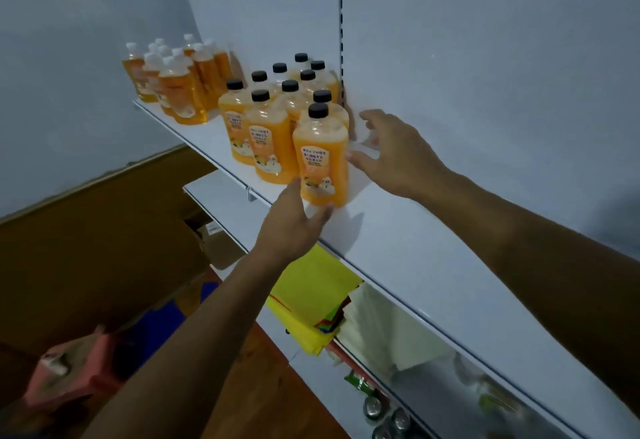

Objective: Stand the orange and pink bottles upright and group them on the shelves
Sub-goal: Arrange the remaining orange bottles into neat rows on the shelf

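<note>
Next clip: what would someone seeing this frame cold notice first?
The cluster of orange bottles with black caps standing upright on the white shelf. The left hand holds the nearest bottle at its base, while the right hand hovers open beside it. Farther left stands a second group, orange bottles with white caps.

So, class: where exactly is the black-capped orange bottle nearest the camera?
It stands upright at the shelf's front edge, centre of the head view, right of the black-capped group, with the left hand at its base.
</note>
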`<state>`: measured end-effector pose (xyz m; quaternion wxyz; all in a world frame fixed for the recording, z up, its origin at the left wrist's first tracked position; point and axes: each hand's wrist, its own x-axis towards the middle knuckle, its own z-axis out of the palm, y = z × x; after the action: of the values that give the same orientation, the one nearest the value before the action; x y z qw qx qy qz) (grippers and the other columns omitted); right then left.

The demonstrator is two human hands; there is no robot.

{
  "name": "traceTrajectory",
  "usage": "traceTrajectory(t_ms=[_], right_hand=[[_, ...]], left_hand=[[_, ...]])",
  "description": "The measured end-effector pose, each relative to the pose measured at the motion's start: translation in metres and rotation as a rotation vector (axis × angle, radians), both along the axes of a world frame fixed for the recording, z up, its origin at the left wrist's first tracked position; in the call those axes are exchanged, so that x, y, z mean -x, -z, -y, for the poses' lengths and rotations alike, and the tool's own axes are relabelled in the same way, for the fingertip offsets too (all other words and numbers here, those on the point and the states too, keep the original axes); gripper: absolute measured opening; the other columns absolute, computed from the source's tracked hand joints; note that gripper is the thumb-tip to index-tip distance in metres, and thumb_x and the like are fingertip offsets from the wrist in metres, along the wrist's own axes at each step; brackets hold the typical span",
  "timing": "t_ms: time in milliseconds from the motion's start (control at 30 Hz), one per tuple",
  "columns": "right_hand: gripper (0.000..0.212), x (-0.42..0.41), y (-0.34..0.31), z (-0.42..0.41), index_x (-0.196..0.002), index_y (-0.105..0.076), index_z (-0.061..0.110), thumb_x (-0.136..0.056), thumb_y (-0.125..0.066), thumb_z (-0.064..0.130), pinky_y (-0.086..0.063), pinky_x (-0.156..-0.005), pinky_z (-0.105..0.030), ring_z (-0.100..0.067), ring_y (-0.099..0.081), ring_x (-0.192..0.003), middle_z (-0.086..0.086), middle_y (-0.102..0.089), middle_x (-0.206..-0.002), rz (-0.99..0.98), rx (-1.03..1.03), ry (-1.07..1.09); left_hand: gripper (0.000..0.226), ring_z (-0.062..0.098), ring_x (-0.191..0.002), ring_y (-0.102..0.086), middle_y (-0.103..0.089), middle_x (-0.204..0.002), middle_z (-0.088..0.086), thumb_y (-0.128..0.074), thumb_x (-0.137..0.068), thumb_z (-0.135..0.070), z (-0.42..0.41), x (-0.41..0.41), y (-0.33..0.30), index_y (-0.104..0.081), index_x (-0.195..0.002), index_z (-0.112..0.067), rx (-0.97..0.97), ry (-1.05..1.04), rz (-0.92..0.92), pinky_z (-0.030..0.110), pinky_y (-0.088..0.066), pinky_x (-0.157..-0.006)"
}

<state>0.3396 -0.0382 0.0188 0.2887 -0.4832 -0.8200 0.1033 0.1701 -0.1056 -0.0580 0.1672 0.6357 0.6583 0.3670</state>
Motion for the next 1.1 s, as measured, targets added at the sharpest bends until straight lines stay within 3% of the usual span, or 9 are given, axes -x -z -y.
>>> traceTrajectory(t_ms=[100, 233, 367, 467, 700, 867, 1100], right_hand=[[0.066, 0.019, 0.000, -0.016, -0.139, -0.039, 0.022, -0.083, -0.068, 0.044, -0.048, -0.094, -0.042, -0.020, -0.055, -0.113, -0.003, -0.052, -0.131, -0.108, 0.048, 0.022], [0.064, 0.039, 0.004, -0.022, -0.140, -0.041, 0.024, -0.084, -0.070, 0.036, -0.043, -0.086, -0.024, -0.010, -0.055, -0.107, 0.005, -0.055, -0.123, -0.213, 0.141, -0.025], [0.047, 0.033, 0.006, -0.026, -0.130, -0.048, 0.020, -0.088, -0.067, 0.029, -0.049, -0.080, -0.024, -0.013, -0.060, -0.096, 0.000, -0.060, -0.118, -0.151, 0.135, -0.016], [0.043, 0.013, 0.000, -0.023, -0.126, -0.048, 0.020, -0.089, -0.066, 0.028, -0.053, -0.077, -0.026, -0.016, -0.063, -0.093, -0.001, -0.060, -0.114, -0.088, 0.160, -0.007], [0.043, -0.068, -0.003, -0.001, -0.124, -0.046, 0.021, -0.086, -0.068, 0.025, -0.056, -0.075, -0.031, -0.018, -0.064, -0.090, -0.003, -0.060, -0.106, -0.102, 0.188, 0.190], [0.048, -0.133, -0.005, 0.021, -0.130, -0.046, 0.023, -0.087, -0.068, 0.025, -0.047, -0.068, -0.017, -0.015, -0.060, -0.091, 0.001, -0.059, -0.105, -0.099, 0.151, 0.368], [0.048, -0.215, -0.001, 0.052, -0.130, -0.047, 0.021, -0.087, -0.067, 0.026, -0.050, -0.081, -0.031, -0.019, -0.059, -0.097, -0.004, -0.061, -0.115, -0.103, 0.063, 0.581]], left_hand=[[0.058, 0.022, -0.122, -0.049, -0.052, -0.135, -0.001, -0.066, -0.088, -0.037, -0.032, 0.022, 0.007, -0.039, -0.137, -0.020, -0.005, 0.019, 0.129, 0.029, -0.039, -0.088], [0.056, 0.020, -0.107, -0.060, -0.060, -0.117, -0.004, -0.069, -0.085, -0.034, -0.060, 0.039, 0.011, -0.044, -0.133, -0.018, -0.009, 0.046, 0.142, 0.033, -0.048, -0.083], [0.039, 0.014, -0.088, -0.065, -0.069, -0.100, -0.005, -0.064, -0.079, -0.051, -0.074, 0.048, 0.020, -0.065, -0.106, -0.023, -0.077, 0.070, -0.065, 0.041, -0.055, -0.073], [0.032, 0.013, -0.086, -0.066, -0.069, -0.098, -0.004, -0.067, -0.081, -0.051, -0.082, 0.038, 0.024, -0.068, -0.101, -0.026, -0.093, 0.116, -0.185, 0.038, -0.054, -0.069], [0.033, 0.004, -0.077, -0.059, -0.061, -0.102, 0.000, -0.072, -0.080, -0.044, -0.104, -0.044, 0.018, -0.067, -0.106, -0.025, -0.027, 0.418, -0.057, 0.024, -0.049, -0.067], [0.042, 0.005, -0.079, -0.062, -0.064, -0.114, -0.007, -0.071, -0.080, -0.046, -0.110, -0.121, 0.010, -0.062, -0.116, -0.026, 0.061, 0.572, -0.002, 0.037, -0.055, -0.080], [0.043, 0.008, -0.081, -0.065, -0.069, -0.106, -0.008, -0.068, -0.082, -0.050, -0.106, -0.224, 0.008, -0.062, -0.116, -0.024, 0.051, 0.745, -0.026, 0.040, -0.056, -0.080]])
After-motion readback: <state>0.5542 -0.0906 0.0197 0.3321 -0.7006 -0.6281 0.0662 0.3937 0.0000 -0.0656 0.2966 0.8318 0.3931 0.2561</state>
